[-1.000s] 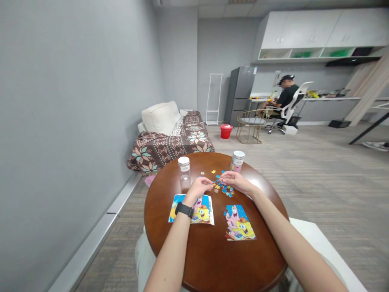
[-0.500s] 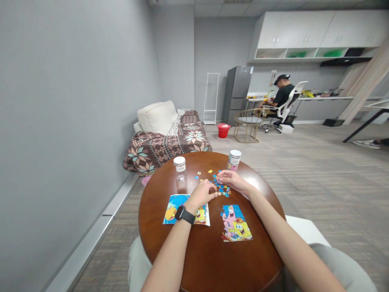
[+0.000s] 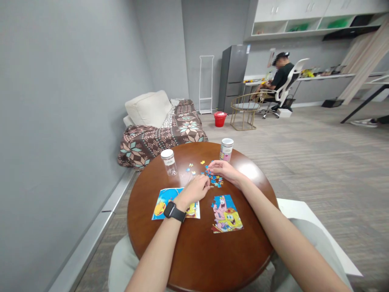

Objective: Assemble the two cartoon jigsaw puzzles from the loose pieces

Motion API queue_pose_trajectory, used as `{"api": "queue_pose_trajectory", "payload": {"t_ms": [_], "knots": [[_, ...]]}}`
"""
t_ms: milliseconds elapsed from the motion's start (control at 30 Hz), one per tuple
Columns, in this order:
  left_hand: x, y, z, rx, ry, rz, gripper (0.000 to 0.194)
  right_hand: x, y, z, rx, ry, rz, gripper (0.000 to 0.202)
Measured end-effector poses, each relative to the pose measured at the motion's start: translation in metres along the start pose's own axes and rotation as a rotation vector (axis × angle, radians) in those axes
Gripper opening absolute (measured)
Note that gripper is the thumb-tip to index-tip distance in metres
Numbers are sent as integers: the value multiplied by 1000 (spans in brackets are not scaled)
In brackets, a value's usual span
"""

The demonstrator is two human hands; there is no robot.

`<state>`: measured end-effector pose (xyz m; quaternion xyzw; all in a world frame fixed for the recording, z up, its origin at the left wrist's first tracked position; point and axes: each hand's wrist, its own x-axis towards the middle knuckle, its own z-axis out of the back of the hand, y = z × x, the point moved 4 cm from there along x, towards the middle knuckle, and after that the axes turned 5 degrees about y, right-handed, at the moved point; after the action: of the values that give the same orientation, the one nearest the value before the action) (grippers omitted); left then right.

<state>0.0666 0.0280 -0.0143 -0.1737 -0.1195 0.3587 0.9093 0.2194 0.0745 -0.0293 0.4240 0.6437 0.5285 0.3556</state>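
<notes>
Toward one o'clock on the round table (image 3: pixel 197 259), loose puzzle pieces (image 3: pixel 216 179) are flanked by both hands. Fingers of the left hand (image 3: pixel 196 188) are curled at the heap's near-left edge; those of the right hand (image 3: pixel 224 170) are bent over its far side — whether a piece is pinched by either cannot be told. At three o'clock the partly joined puzzle (image 3: pixel 227 215) is laid flat; at ten, a picture sheet (image 3: pixel 165 201) is partly covered by the left hand and wrist. At eleven, a clear jar (image 3: pixel 170 164) is stood upright.
</notes>
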Motion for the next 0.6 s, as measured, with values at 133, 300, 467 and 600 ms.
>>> {"api": "queue_pose_trajectory", "payload": {"t_ms": [133, 300, 467, 600], "knots": [[-3, -1, 6, 235, -26, 4, 16, -1, 1, 1, -5, -33, -4, 34], [-6, 4, 13, 320, -35, 34, 21, 0, 0, 1, -24, -50, -22, 37], [-9, 8, 19, 281, 3, 26, 26, 3, -2, 2, -86, -46, 22, 36], [-11, 9, 21, 281, 1, 56, 25, 0, 3, 0, -126, -27, 52, 32]]}}
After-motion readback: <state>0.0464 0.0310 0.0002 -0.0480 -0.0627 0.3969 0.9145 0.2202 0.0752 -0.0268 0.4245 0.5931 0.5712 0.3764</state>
